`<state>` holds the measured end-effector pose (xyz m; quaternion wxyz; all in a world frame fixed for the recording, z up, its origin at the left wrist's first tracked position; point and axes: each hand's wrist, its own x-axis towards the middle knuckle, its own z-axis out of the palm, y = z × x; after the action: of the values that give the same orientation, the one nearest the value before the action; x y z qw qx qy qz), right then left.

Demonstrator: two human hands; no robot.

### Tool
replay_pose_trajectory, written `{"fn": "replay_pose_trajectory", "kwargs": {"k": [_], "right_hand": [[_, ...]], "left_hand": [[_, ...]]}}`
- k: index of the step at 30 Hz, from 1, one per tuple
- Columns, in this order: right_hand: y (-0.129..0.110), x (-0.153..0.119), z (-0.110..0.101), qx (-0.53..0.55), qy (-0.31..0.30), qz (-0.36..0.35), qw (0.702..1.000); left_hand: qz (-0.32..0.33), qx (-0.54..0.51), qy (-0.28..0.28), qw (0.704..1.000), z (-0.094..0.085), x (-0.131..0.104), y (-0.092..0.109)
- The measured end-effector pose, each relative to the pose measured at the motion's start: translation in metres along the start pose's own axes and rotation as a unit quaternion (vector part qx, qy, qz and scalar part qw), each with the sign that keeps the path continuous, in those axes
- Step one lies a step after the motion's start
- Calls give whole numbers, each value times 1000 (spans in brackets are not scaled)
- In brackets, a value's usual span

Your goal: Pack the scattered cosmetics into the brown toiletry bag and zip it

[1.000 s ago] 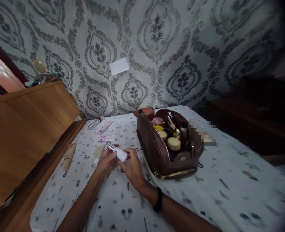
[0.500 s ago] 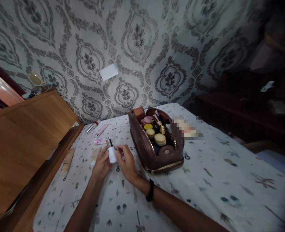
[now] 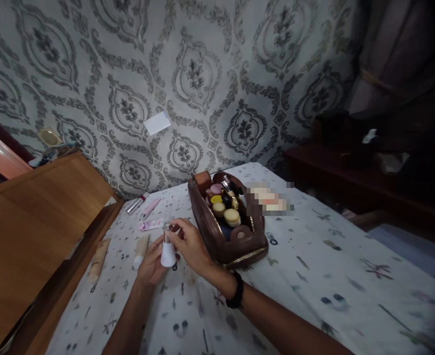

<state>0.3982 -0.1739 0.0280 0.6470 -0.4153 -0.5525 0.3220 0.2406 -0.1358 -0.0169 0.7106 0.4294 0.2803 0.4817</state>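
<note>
Bottle (image 3: 168,255) in white stands nearly upright between your two hands, above the printed sheet (image 3: 276,305), left of the bag and near it. Your left hand (image 3: 153,264) is closed around the bottle's body from the left side. Your right hand (image 3: 187,242) is narrowed at the top, thumb and fingertips pinching the silvery cap (image 3: 166,228); whether that cap is loose, you cannot tell. A dark band (image 3: 235,291) circles your right wrist.

Just beside your left hand, on the sheet, lies a beige tube with a white cap (image 3: 142,250). Beyond the bottle you have a pink-and-purple printed tube (image 3: 150,225), then a slim pink tube (image 3: 151,208) and a silvery stick with a red band (image 3: 137,203). Farther left, well apart from your hands, lies a tan tube (image 3: 99,261), near the wooden board (image 3: 47,197).

To your right, the dark brown bag (image 3: 244,255) lies unzipped. Inside, you see two round jars with cream-coloured lids (image 3: 232,216), a yellow round item (image 3: 216,199) and a pink one (image 3: 216,189) behind it. A blurred-out item (image 3: 269,198) lies just beside the bag's right side.
</note>
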Motion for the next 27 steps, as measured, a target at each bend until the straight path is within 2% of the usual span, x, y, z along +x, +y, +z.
{"fn": "replay_pose_trajectory", "kwargs": {"k": [6,12,16,19,22,27], "right_hand": [[-25,-6,-20,-40,-52,-42,997],[-36,-9,-38,-87,-78,-89,989],[-39,-15,-45,-86,-78,-115,987],[-40,-19,-48,-58,-74,-143,985],[-43,-22,-52,-35,-50,-148,987],[-54,-30,-71,-42,-39,-136,989]], "left_hand": [[-2,17,2,1000,-1,3,0],[3,56,-22,998,4,5,-2],[25,84,6,996,17,10,-3],[60,133,27,989,34,17,1],[106,244,25,964,55,26,11],[221,408,-15,886,81,43,19]]}}
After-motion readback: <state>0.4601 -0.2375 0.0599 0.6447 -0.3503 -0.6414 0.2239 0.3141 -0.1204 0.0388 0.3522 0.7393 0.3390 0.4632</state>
